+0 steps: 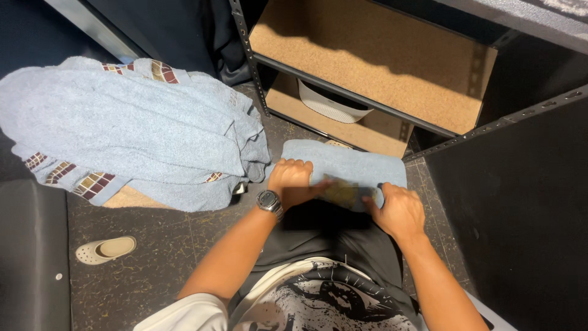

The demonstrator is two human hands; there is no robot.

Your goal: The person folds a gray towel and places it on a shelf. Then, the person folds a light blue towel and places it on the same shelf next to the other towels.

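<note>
A folded light-blue towel [349, 164] lies across my lap, in front of a metal shelf. My left hand [293, 181], with a dark wristwatch [269, 201] on its wrist, presses down on the towel's near left part. My right hand [399, 210] grips the towel's near right edge, where a patterned brown-and-yellow border band [344, 192] shows between the two hands. Both hands are closed on the cloth.
A heap of light-blue towels [135, 129] with maroon and tan tiled borders lies at the left. The metal shelf has particle-board shelves [373, 61], and a white perforated basket [331, 105] sits beneath. A cream clog [105, 249] rests on the dark speckled floor. A dark wall stands at the right.
</note>
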